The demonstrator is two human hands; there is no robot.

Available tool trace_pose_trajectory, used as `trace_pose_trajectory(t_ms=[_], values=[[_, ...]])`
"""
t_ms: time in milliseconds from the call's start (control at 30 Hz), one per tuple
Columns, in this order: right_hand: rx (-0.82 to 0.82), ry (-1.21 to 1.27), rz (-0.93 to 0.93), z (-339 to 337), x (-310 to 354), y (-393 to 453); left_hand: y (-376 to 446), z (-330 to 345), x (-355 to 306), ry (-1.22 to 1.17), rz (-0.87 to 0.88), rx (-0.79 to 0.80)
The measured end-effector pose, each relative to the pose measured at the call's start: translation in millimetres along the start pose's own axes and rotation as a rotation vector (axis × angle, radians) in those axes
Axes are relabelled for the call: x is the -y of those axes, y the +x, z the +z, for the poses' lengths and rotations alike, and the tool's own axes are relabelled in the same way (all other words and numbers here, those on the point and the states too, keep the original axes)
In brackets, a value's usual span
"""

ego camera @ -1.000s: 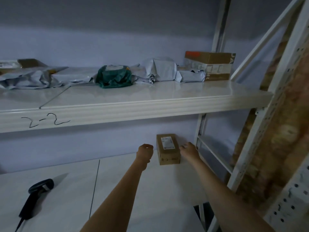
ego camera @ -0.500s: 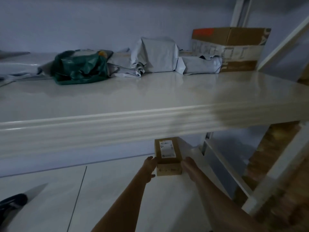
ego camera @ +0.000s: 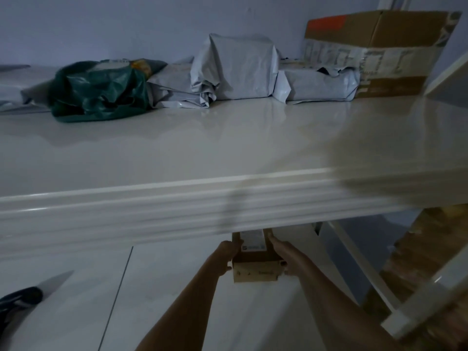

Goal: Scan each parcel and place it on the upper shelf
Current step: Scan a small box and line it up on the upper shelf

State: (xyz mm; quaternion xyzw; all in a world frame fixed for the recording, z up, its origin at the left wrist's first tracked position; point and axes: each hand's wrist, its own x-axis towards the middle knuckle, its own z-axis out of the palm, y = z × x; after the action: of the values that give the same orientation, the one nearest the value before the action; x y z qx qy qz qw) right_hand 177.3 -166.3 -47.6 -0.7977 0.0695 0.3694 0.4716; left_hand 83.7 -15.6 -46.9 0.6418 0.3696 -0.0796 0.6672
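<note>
I clasp the small box [ego camera: 254, 262] between my left hand [ego camera: 226, 258] and right hand [ego camera: 286, 257] on the lower shelf [ego camera: 177, 300]; lifted carelessly, it could strike the upper shelf [ego camera: 202, 209] edge overhead.

Both hands hold a small cardboard box [ego camera: 254, 267] between them on the lower shelf [ego camera: 177, 300], the left hand [ego camera: 225, 259] at its left side, the right hand [ego camera: 286, 257] at its right; its far end is hidden under the upper shelf [ego camera: 228, 198]. At the back of that shelf lie a green bag [ego camera: 98, 92], grey mailers [ego camera: 235, 67] and a large carton [ego camera: 379, 51]. A black scanner [ego camera: 15, 302] lies at lower left
</note>
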Motion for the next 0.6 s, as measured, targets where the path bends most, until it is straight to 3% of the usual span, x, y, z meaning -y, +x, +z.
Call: trace_pose_trajectory(t_ms=[167,367,600], values=[[0.186,0.127,0.029,11.7,-23.1,-1.7,-14.4,-20.7,19.3,-0.023,-0.08,-0.009],[0.287,0.134,0.078,41.8,-41.3,-12.8,-41.5,-50.0,35.9,0.002,-0.1,0.008],[0.463,0.189,-0.078,97.1,-36.9,-59.1,-97.5,-112.2,57.6,0.008,-0.044,0.055]])
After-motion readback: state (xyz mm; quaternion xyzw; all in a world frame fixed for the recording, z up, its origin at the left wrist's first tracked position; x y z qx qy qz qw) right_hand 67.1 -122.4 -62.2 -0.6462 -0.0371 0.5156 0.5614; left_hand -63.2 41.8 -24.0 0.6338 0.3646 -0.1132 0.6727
